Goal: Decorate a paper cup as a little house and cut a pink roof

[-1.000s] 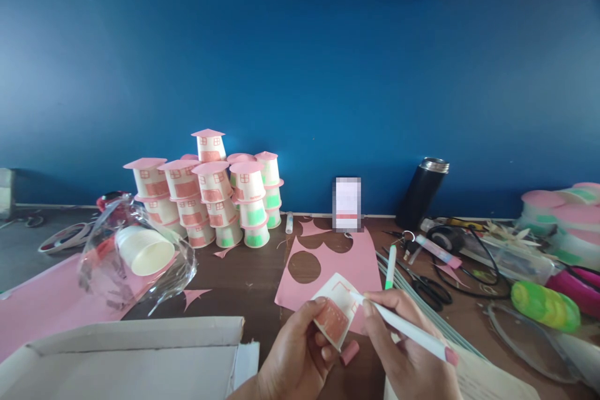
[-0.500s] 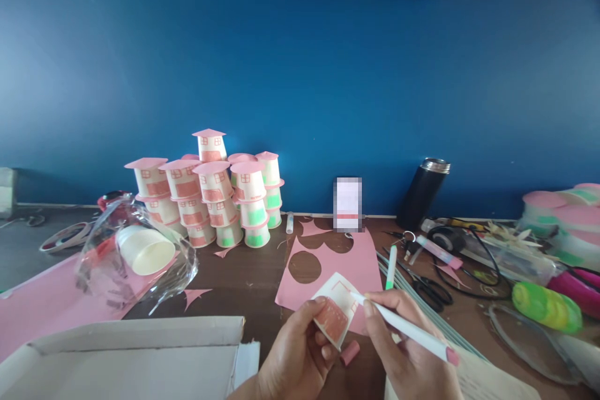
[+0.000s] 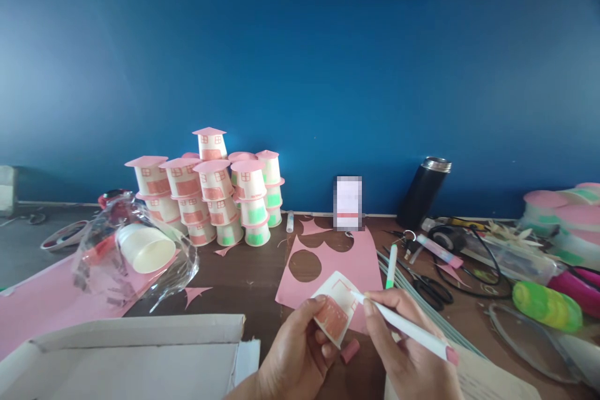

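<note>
Along the brown surface (image 3: 234,281) by one blue wall (image 3: 300,75) sit one flask (image 3: 420,195) and one pink cap (image 3: 350,351); my left hand (image 3: 299,350) grips one cup (image 3: 334,320), my right hand (image 3: 410,353) one marker (image 3: 410,325).

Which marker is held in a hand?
The white marker with the pink end, held in the right hand; the green-and-white marker lies unheld, beyond that hand.

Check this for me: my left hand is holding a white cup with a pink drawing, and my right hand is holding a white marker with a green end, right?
Not quite: the white marker in your right hand has a pink end, as the head view shows. Your left hand does hold the white cup with a pink drawing.
</note>
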Tool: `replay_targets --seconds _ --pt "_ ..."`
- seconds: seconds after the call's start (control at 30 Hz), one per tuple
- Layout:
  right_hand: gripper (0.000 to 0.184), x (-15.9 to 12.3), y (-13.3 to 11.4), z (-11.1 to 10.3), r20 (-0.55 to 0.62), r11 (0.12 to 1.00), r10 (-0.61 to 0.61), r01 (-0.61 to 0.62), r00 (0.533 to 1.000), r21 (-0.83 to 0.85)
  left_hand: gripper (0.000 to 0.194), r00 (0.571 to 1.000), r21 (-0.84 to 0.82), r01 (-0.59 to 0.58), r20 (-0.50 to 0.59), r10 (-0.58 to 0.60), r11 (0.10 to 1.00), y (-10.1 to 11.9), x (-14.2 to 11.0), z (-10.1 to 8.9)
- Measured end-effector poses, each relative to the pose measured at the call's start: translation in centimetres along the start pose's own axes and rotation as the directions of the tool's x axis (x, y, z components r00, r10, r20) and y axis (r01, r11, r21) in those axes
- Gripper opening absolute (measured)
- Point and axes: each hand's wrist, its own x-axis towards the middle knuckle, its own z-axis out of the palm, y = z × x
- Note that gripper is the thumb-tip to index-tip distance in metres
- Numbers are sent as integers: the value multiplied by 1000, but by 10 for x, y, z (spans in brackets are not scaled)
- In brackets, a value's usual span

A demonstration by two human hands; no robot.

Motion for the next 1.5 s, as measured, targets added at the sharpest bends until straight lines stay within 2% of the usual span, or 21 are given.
replay_targets --seconds 0.53,1.5 --pt "12 1 -2 1 -9 1000 -1 0 1000 -22 22 1000 -5 -6 -3 6 1000 1 1 1" --pt "8 -5 0 3 63 999 15 -17 998 45 22 999 13 -20 -44 20 1000 1 0 2"
